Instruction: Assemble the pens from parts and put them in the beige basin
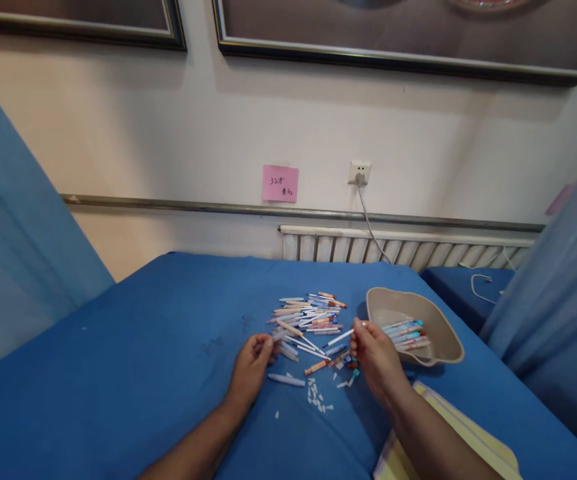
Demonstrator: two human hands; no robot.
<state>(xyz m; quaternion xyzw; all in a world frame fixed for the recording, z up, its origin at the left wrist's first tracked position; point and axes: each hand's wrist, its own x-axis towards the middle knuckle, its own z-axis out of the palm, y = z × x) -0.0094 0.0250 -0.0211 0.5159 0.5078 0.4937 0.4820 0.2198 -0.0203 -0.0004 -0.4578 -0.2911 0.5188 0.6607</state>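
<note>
Here, the right hand [374, 353] pinches a slim white refill [338, 339] just left of the beige basin [446, 325]. Farther left of the basin, the left hand [251, 365] grasps what looks like a pale translucent barrel [278, 335]. Loose pen parts [318, 320] lie heaped left of the basin, small white tips [314, 393] to its near left; pens [406, 335] rest inside it.

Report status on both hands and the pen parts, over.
Left hand at left edge of multicoloured plastic pen-part pile, grip unclear. Right hand pinching slim white dark-tipped rod. Small white pieces scattered on near side.
</note>
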